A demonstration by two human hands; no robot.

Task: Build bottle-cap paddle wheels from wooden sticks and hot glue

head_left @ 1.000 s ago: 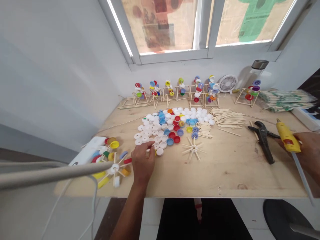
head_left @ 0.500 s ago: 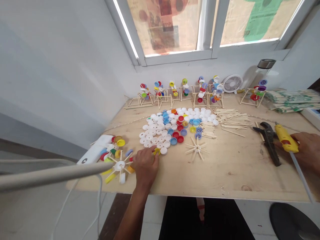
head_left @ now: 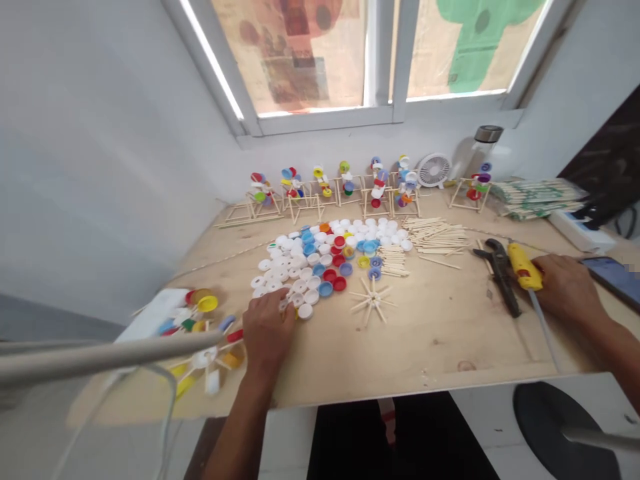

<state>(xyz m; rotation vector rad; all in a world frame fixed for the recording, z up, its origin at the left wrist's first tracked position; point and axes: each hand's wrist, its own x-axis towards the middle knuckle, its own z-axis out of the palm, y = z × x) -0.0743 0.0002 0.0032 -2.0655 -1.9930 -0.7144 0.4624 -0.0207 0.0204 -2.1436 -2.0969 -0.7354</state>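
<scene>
My left hand has its fingers curled down on a yellow bottle cap, mostly hidden under them, at the near edge of a spread of white, blue and red caps. Left of it lies a stick wheel with colored caps, partly behind a pale, blurred bar. My right hand is closed around the far side of a yellow glue gun; its fingers are partly hidden. Black-handled pliers lie beside the gun. A bare wheel of sticks lies between my hands.
Several finished cap wheels on stick frames stand along the wall. Loose sticks lie behind the bare wheel. A small white fan, a glass bottle, bagged sticks, a power strip and a phone are at the right.
The view has swung right, so the table things appear further left. My left hand covers more of the yellow cap. My right hand stays at the glue gun, which sits slightly nearer the pliers.
</scene>
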